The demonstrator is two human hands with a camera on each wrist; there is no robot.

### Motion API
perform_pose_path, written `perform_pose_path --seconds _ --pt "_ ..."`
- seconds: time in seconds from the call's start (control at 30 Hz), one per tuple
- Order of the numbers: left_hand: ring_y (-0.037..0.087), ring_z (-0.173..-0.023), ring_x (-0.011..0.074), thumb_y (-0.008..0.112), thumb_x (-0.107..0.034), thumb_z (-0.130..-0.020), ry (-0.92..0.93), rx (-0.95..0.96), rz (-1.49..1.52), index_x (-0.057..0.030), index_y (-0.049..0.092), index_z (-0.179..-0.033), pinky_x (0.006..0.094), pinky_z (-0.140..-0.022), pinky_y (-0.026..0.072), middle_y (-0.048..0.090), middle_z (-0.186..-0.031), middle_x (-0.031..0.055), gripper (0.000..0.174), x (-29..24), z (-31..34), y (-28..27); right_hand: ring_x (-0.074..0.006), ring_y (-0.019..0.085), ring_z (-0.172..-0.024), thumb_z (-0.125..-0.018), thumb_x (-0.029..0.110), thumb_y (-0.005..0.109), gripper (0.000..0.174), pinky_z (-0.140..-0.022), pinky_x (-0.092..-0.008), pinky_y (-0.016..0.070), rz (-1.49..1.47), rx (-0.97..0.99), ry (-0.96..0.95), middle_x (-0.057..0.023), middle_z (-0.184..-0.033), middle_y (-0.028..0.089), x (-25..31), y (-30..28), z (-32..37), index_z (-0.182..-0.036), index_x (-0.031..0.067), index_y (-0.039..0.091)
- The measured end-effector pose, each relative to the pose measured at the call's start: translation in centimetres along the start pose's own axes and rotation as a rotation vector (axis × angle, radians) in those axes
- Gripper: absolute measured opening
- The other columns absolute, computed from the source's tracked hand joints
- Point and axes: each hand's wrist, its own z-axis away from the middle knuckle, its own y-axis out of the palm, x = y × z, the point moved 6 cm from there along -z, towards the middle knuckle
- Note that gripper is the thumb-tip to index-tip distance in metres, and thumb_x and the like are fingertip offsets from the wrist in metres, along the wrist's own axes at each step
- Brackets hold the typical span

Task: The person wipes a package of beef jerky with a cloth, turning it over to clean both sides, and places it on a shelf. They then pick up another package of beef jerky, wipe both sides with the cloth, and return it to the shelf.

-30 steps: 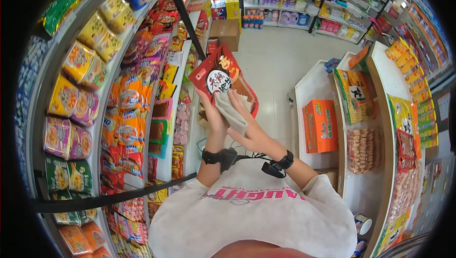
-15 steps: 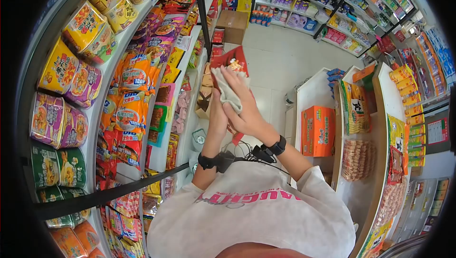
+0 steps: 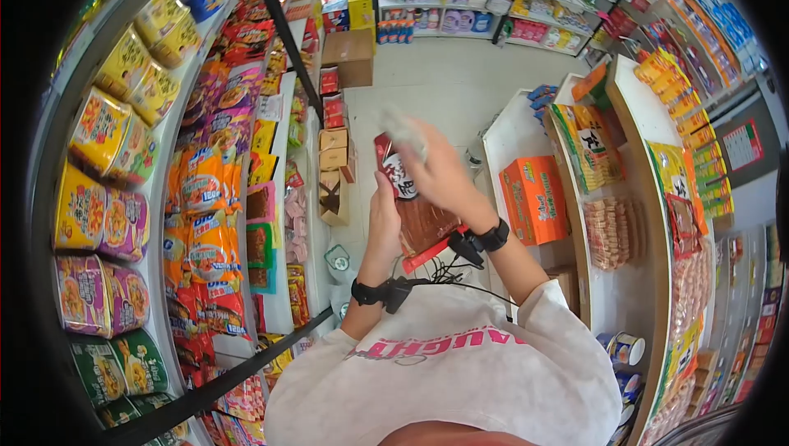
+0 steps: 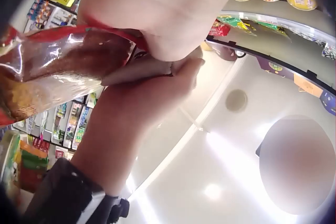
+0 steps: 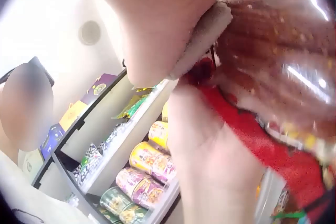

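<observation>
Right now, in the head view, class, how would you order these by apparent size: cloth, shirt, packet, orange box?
1. Shirt
2. Packet and orange box: too alike to rank, since the packet is partly hidden
3. Cloth, blurred

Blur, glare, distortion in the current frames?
Head: wide-angle curvature bends the shelf at left, edges vignette black, right grip and cloth smeared; left wrist: ceiling light blown out, highlights on the packet; right wrist: glare streaks on packet, ceiling overexposed.
</observation>
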Motion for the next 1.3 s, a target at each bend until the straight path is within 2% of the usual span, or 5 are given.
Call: perform_pose_path --seconds 0.1,0.73,0.9,1.03,1.3 --pt "0.059 -0.118 0.0181 0.029 -0.050 -0.107 0.077 -0.008 0.112 -0.0016 0.047 -0.137 0.0346 -0.101 0.0470 0.060 -0.129 0.0089 0.060 1.3 -0.8 0.5 -0.0170 0.057 -0.117 -0.103 0.038 0.051 0.048 -0.101 -0.0340 0.0450 -0.338 0.089 0.442 -0.0106 -0.129 0.061 -6.0 -3.1 1.7 -0.134 0.0007 0.053" --pt "0.057 -0.119 0.0190 0.033 -0.052 -0.106 0.062 0.068 -0.143 0.0034 0.053 -0.131 0.0321 -0.101 0.0452 0.061 -0.125 0.0153 0.064 9.7 -3.2 21.1 -0.0080 0.063 -0.077 -0.098 0.016 0.064 0.028 -0.056 -0.0248 0.0529 -0.577 -0.319 0.290 -0.0048 -0.099 0.066 -10.2 -21.7 18.8 -0.118 -0.0012 0.058" --pt "0.041 -0.139 0.0255 0.034 -0.052 -0.106 0.166 0.349 -0.176 -0.0020 0.030 -0.151 0.0418 -0.117 0.0318 0.046 -0.145 0.0182 0.068 11.9 0.2 29.7 -0.0441 0.058 -0.119 -0.072 -0.013 0.059 0.063 -0.104 -0.0394 0.0472 -0.081 -0.542 0.043 -0.0240 -0.127 0.061 -13.4 -28.4 21.2 -0.133 -0.0024 0.053" --pt "0.045 -0.136 0.0233 0.038 -0.052 -0.105 -0.188 0.363 0.080 -0.0078 0.032 -0.151 0.0411 -0.114 0.0359 0.047 -0.145 0.0142 0.064 15.1 2.1 33.5 -0.0384 0.019 -0.150 -0.079 0.000 0.063 0.073 -0.122 -0.0485 0.0157 -0.059 -0.339 -0.232 -0.0212 -0.160 0.028 -10.1 -28.0 21.5 -0.147 -0.0047 0.037" --pt "0.054 -0.127 0.0228 0.037 -0.050 -0.106 -0.344 0.462 0.172 -0.0065 0.044 -0.143 0.0406 -0.109 0.0418 0.054 -0.140 0.0099 0.057 17.6 1.5 36.3 -0.0410 0.038 -0.141 -0.093 0.019 0.061 0.061 -0.117 -0.0469 0.0271 -0.092 -0.906 0.056 -0.0251 -0.150 0.041 -16.9 -33.8 22.7 -0.146 -0.0035 0.039"
